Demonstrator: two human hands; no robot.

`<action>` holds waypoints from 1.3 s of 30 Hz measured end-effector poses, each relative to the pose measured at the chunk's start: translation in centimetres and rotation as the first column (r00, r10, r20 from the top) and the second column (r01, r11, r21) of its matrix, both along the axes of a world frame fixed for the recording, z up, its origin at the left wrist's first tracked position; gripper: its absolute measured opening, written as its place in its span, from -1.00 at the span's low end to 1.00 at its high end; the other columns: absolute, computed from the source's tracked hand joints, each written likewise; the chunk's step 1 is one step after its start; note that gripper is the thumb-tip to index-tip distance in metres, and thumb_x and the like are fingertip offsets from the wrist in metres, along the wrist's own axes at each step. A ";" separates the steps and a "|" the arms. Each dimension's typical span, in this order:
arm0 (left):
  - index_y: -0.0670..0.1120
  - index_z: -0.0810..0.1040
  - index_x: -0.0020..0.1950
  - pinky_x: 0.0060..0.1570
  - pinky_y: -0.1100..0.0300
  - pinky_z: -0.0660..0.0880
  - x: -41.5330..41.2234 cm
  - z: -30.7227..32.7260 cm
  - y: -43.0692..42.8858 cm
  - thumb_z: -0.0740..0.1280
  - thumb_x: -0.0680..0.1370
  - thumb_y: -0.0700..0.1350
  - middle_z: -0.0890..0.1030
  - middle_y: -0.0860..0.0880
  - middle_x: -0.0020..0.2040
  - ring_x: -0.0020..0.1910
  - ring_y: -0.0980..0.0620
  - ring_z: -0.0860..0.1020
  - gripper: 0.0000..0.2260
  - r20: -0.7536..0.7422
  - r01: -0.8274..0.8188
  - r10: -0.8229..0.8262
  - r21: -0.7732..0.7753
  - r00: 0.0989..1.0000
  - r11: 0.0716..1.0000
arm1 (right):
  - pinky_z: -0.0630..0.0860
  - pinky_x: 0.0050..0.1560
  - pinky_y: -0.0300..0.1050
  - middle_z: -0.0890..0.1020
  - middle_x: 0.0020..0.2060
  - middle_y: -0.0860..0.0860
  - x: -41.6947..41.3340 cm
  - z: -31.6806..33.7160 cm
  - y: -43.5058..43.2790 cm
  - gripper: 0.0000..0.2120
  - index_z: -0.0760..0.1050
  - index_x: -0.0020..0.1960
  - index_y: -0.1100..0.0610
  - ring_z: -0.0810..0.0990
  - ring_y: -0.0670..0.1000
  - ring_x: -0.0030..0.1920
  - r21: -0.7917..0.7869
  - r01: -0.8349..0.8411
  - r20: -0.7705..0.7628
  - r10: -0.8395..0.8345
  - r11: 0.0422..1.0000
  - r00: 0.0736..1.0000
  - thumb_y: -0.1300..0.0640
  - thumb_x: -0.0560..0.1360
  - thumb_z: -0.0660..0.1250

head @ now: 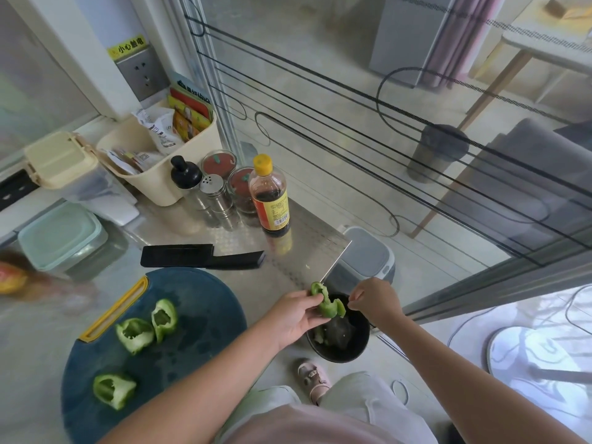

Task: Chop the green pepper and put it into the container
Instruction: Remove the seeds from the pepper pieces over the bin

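- Left hand (296, 317): fingers curled round a piece of green pepper (326, 304), held past the edge of the steel counter (307, 251) and above a black round bin (360, 341) that holds green scraps.
- Right hand (374, 299): thumb and forefinger drawn together just beside the held piece (whether they pinch anything cannot be told).
- Three hollowed pepper pieces lie on the round blue cutting board (198, 302): two close together near its yellow handle slot (163, 318) (134, 334), and one apart at the near side (113, 390).
- Pale green lidded container (61, 238): on the counter at far left, well apart from both hands, lid on.
- Behind the board: a flat black object (201, 256) and a dark sauce bottle (270, 193).
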State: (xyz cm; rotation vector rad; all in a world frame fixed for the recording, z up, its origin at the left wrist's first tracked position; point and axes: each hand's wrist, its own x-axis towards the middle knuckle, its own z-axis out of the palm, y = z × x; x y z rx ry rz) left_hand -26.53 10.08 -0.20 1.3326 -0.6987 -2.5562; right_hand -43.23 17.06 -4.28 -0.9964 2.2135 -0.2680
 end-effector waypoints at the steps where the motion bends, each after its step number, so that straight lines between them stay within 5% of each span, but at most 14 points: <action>1: -0.33 0.48 0.05 -0.04 0.00 0.56 0.2 0.0 0.0 0.16 0.58 -0.35 0.56 -0.31 -0.01 -0.05 -0.15 0.59 -0.87 0.017 -0.003 0.003 -0.005 1.000 1.000 | 0.56 0.03 -0.18 0.68 -0.09 -0.04 0.0 0.1 -0.1 -0.83 0.67 -0.11 0.09 0.62 -0.04 -0.07 -0.015 -0.014 -0.005 0.014 1.000 1.000 0.31 0.44 0.36; 4: -0.33 0.48 0.08 -0.16 0.09 0.62 0.9 0.1 -0.4 0.18 0.58 -0.35 0.55 -0.31 0.01 -0.05 -0.14 0.59 -0.86 0.049 -0.032 0.034 -0.037 0.998 0.999 | 0.52 0.11 -0.12 0.69 -0.02 0.02 0.2 0.6 -1.0 -0.70 0.67 -0.03 0.14 0.63 0.04 0.03 -0.114 -0.112 -0.039 0.108 0.987 0.993 0.39 0.48 0.20; 10: -0.35 0.47 0.14 -0.10 0.10 0.61 2.5 0.9 -2.1 0.21 0.57 -0.33 0.56 -0.34 0.06 0.00 -0.16 0.59 -0.82 0.084 -0.087 0.099 -0.130 0.992 0.988 | 0.44 -0.09 -0.36 0.69 -0.09 -0.05 1.7 3.1 -5.2 -0.84 0.62 0.06 0.12 0.58 -0.12 -0.18 -0.355 -0.151 -0.025 0.152 0.923 0.988 0.18 0.52 0.33; 12: -0.34 0.47 0.15 -0.10 0.09 0.62 2.8 1.0 -2.6 0.21 0.57 -0.34 0.54 -0.33 0.07 0.00 -0.16 0.58 -0.81 0.092 -0.148 0.161 -0.136 0.983 0.980 | 0.47 -0.14 -0.36 0.65 -0.15 -0.07 2.0 3.4 -7.1 -0.84 0.61 0.03 0.13 0.61 -0.07 -0.20 -0.306 -0.140 0.042 0.161 0.941 0.986 0.27 0.50 0.31; 16: -0.28 0.49 0.06 -0.14 0.09 0.61 3.5 1.2 -3.2 0.19 0.57 -0.35 0.56 -0.26 -0.01 -0.07 -0.12 0.58 -0.87 0.093 -0.218 0.229 -0.115 0.969 0.969 | 0.64 -0.04 -0.01 0.70 -0.14 0.10 2.3 3.2 -10.6 -0.68 0.57 -0.23 0.08 0.67 0.08 -0.18 -0.168 -0.039 0.288 0.087 0.985 0.954 0.40 0.46 0.14; 21: -0.28 0.50 0.06 -0.05 0.05 0.56 4.2 1.1 -3.3 0.18 0.58 -0.34 0.57 -0.24 -0.05 -0.06 -0.13 0.58 -0.87 0.078 -0.262 0.267 -0.072 0.961 0.962 | 0.60 -0.24 -0.31 0.64 0.03 0.27 1.9 3.5 -11.9 -0.78 0.55 0.08 0.37 0.61 -0.01 -0.24 0.036 -0.186 0.416 0.154 0.982 0.896 0.42 0.56 0.15; 25: -0.29 0.49 0.06 -0.04 0.05 0.57 4.7 1.0 -3.1 0.17 0.58 -0.34 0.56 -0.26 -0.03 -0.05 -0.13 0.58 -0.86 0.051 -0.242 0.245 -0.063 0.968 0.968 | 0.59 0.05 -0.13 0.61 0.09 0.30 1.1 3.9 -10.3 -0.76 0.51 0.15 0.41 0.62 0.07 -0.16 0.251 -0.384 0.423 0.256 0.888 0.869 0.39 0.58 0.13; 28: -0.26 0.51 0.10 -0.06 0.08 0.59 5.1 1.0 -2.9 0.16 0.58 -0.34 0.58 -0.25 -0.02 -0.02 -0.13 0.59 -0.83 0.036 -0.230 0.232 -0.063 0.972 0.971 | 0.58 -0.08 -0.20 0.65 0.06 0.24 0.9 3.5 -7.7 -0.77 0.54 0.13 0.38 0.65 0.02 -0.19 0.374 -0.513 0.347 0.396 0.773 0.850 0.34 0.53 0.23; 32: -0.27 0.48 0.18 0.02 0.05 0.57 5.5 0.9 -2.3 0.14 0.59 -0.34 0.54 -0.26 -0.01 0.01 -0.16 0.57 -0.79 0.008 -0.228 0.229 -0.050 0.973 0.972 | 0.56 0.04 -0.08 0.67 -0.06 0.18 0.9 1.8 -5.4 -0.80 0.60 0.01 0.36 0.65 0.11 -0.07 0.239 -0.469 0.064 0.469 0.850 0.881 0.28 0.43 0.33; 34: -0.26 0.48 0.15 -0.07 0.09 0.60 5.8 1.1 -2.1 0.13 0.59 -0.34 0.54 -0.24 -0.03 -0.06 -0.13 0.58 -0.80 0.005 -0.226 0.227 -0.051 0.974 0.973 | 0.49 0.01 -0.21 0.62 -0.11 0.05 1.1 1.1 -4.7 -0.84 0.62 -0.02 0.29 0.57 0.06 -0.02 0.168 -0.469 -0.069 0.485 0.867 0.872 0.32 0.42 0.32; 37: -0.23 0.50 0.10 -0.15 0.12 0.59 6.2 1.1 -1.9 0.14 0.59 -0.34 0.55 -0.22 -0.06 -0.11 -0.09 0.59 -0.82 0.015 -0.234 0.235 -0.054 0.972 0.971 | 0.39 -0.19 -0.37 0.53 -0.26 -0.11 1.9 0.7 -4.4 -0.76 0.61 -0.19 0.10 0.52 -0.05 -0.16 -0.111 -0.323 -0.098 0.314 0.940 0.945 0.37 0.41 0.25; 39: -0.22 0.51 0.06 -0.20 0.14 0.59 6.3 1.2 -1.9 0.14 0.59 -0.34 0.56 -0.21 -0.09 -0.15 -0.07 0.59 -0.82 0.025 -0.239 0.241 -0.063 0.970 0.969 | 0.43 -0.17 -0.39 0.61 -0.24 -0.12 2.2 1.1 -4.8 -0.81 0.59 -0.19 0.05 0.59 -0.09 -0.20 -0.263 -0.194 0.035 0.210 0.945 0.977 0.30 0.47 0.30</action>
